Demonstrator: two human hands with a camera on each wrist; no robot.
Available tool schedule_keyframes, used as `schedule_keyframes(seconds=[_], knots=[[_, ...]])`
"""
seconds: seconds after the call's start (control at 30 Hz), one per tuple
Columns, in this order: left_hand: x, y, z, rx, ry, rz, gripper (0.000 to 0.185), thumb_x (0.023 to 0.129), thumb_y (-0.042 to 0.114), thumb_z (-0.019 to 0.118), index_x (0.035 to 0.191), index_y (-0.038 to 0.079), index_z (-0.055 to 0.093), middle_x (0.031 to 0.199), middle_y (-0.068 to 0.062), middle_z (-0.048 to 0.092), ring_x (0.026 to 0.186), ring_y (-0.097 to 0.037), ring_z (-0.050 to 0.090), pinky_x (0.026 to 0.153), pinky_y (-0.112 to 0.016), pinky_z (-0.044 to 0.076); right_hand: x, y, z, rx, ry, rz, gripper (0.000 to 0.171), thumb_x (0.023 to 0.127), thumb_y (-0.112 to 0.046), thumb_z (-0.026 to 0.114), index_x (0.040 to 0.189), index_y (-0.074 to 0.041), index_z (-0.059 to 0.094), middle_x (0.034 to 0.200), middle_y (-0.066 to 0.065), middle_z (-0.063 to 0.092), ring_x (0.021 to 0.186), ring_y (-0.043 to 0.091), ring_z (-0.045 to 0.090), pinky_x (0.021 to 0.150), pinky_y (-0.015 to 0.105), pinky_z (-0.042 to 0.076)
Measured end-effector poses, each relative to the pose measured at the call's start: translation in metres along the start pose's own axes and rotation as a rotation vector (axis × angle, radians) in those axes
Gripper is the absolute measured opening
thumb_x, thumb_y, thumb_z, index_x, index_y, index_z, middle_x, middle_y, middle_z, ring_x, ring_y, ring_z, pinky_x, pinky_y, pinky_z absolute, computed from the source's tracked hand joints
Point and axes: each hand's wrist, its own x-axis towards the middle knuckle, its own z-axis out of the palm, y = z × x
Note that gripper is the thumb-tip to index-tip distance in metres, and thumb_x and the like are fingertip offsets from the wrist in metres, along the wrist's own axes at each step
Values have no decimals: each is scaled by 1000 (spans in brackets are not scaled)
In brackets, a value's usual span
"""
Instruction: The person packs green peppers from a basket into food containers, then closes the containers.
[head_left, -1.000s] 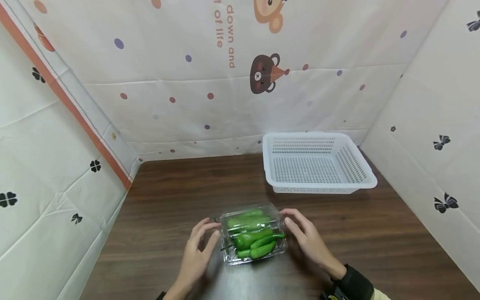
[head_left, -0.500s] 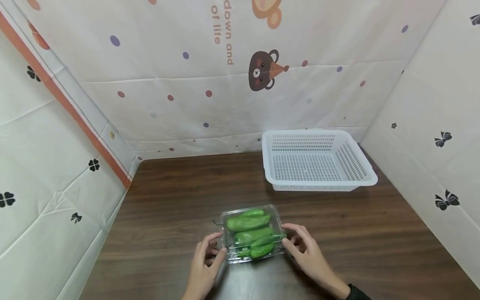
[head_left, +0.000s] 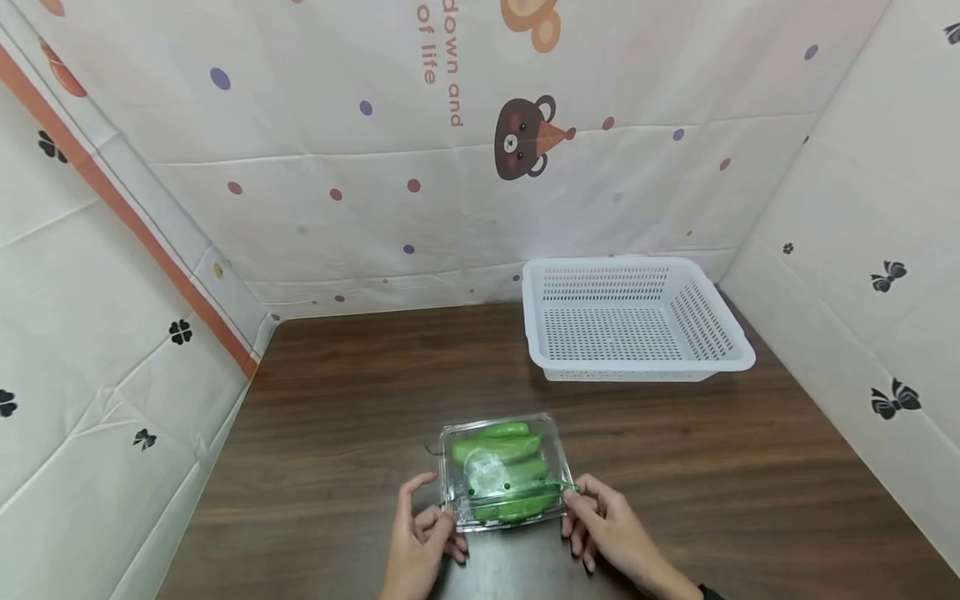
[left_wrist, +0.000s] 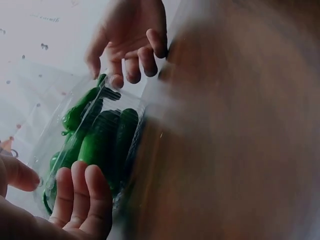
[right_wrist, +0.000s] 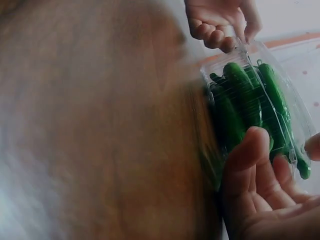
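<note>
A clear plastic clamshell box (head_left: 558, 450) with several green peppers (head_left: 495, 451) in it stands on the brown table, its clear lid lying over them. At the near left corner, my left hand (head_left: 420, 533) pinches the rim, with its index finger raised along the left side. My right hand (head_left: 611, 521) pinches the near right corner between thumb and index finger, where a green pepper tip pokes out at the seam. A thin stem sticks out on the left side. In the left wrist view the peppers (left_wrist: 95, 145) show through the box wall between both hands.
A white perforated basket (head_left: 536, 333) stands at the back right of the wooden table (head_left: 337, 400). Printed cloth walls (head_left: 337, 242) enclose the table at the back and both sides.
Both hands have shifted toward the box's near corners and taken hold of its rim. The front peppers, showing plainly a second ago, now lie under the lowered clear lid.
</note>
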Motion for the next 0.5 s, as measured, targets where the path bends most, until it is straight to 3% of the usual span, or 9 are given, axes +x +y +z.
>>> schedule_keyframes(seconds=[0.2, 0.5], knots=[[-3, -4, 1, -73, -13, -165, 14, 101, 4, 54, 102, -9, 50, 72, -11, 65, 56, -16, 65, 53, -32, 61, -1, 4, 0, 45, -59, 11, 40, 110, -29, 51, 105, 11, 55, 84, 18, 67, 57, 14, 60, 42, 28, 53], [-1, -4, 3, -68, 12, -156, 16, 99, 1, 56, 96, -15, 56, 72, -9, 66, 59, -15, 65, 57, -32, 63, 1, 3, 1, 64, -37, 9, 40, 109, -24, 51, 107, 15, 51, 88, 15, 69, 63, 11, 60, 48, 20, 51]])
